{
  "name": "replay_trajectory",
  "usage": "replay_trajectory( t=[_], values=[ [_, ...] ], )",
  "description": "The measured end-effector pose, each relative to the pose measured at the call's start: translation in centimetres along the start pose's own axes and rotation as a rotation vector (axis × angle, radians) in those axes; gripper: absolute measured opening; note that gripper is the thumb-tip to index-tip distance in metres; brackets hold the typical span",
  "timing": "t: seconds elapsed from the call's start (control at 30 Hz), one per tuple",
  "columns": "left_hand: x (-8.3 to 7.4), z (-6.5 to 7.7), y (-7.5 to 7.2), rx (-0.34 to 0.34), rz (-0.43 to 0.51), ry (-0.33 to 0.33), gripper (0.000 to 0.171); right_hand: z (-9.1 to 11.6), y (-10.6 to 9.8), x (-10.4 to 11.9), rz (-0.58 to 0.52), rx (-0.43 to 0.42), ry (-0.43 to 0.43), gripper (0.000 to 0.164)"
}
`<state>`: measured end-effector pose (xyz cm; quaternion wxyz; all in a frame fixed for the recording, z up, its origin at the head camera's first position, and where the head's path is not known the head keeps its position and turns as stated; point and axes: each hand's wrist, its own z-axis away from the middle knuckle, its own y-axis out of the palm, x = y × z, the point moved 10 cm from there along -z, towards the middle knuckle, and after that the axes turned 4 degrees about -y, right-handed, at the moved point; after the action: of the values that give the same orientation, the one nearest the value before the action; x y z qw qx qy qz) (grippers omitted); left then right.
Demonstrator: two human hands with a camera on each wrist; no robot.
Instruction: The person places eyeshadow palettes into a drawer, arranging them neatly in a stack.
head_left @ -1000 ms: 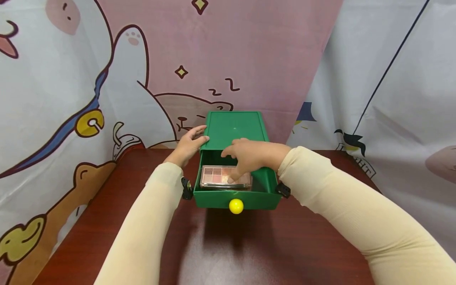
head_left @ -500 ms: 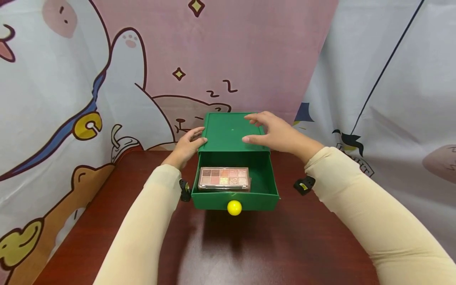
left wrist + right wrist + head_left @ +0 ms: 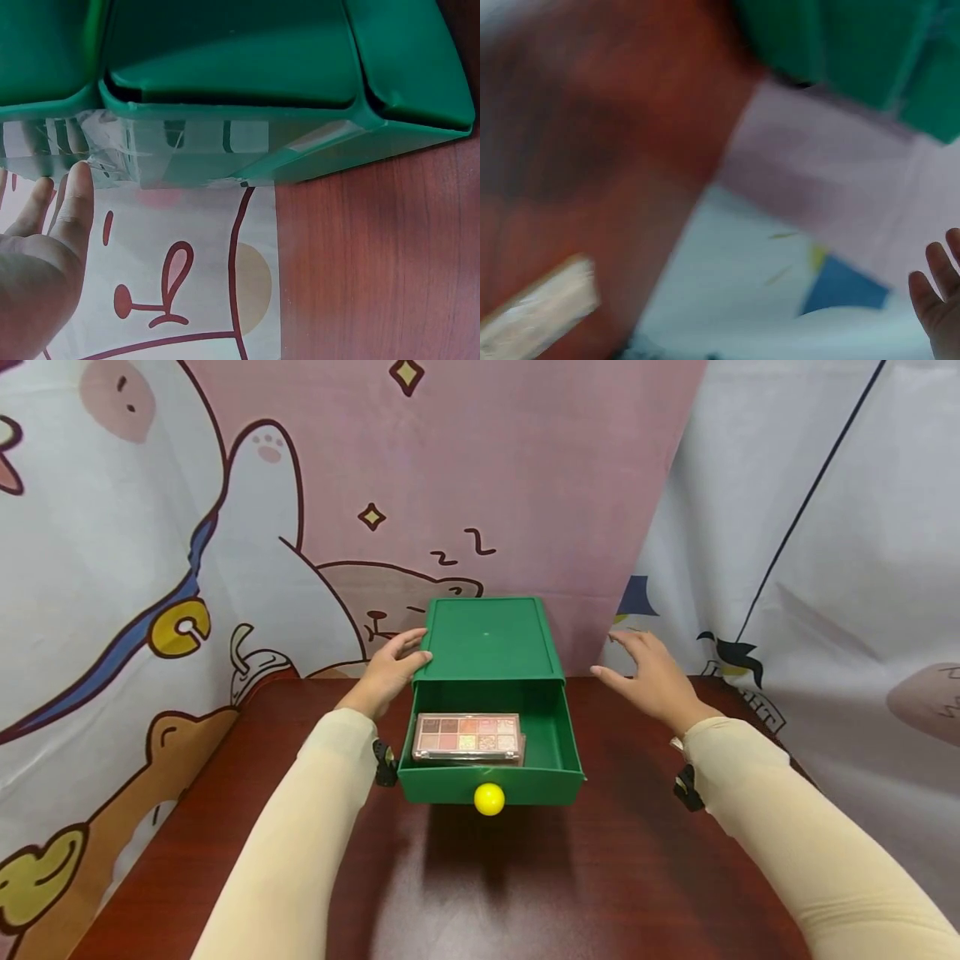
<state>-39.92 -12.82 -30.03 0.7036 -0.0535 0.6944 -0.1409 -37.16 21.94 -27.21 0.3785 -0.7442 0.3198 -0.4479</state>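
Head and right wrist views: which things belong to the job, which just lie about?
Seemingly the job: green drawer box, open drawer, yellow knob, eyeshadow palette, left hand, right hand.
Seemingly just about: red-brown table, cartoon backdrop, blurred pale item.

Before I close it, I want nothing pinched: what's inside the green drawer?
The green drawer holds a makeup palette at its left; a pinkish edge shows at the palette's right end, the rest covered. The cabinet top hides the drawer's back.
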Motion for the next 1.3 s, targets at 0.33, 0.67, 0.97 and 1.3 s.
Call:
replay_trajectory(
  t=[0.33,0.67,0.97,1.3],
  values=[
    [0.2,-0.2,-0.1,-0.010,0.008,-0.004,0.053,4.0,2.4,-9.2,0.108,0.064,0.185,0.085],
    [0.1,-0.1,0.0,-0.003,0.009,0.014,0.054,8.3,4.1,-16.4,0.104,0.157,0.335,0.097],
    [-0.1,-0.2,0.0,0.008,0.007,0.017,0.053,12.0,4.5,-21.5,0.157,0.198,0.427,0.099],
    [0.4,-0.5,-0.1,0.007,0.011,0.008,0.053,14.0,5.8,-24.5,0.170,0.238,0.496,0.095]
  ],
)
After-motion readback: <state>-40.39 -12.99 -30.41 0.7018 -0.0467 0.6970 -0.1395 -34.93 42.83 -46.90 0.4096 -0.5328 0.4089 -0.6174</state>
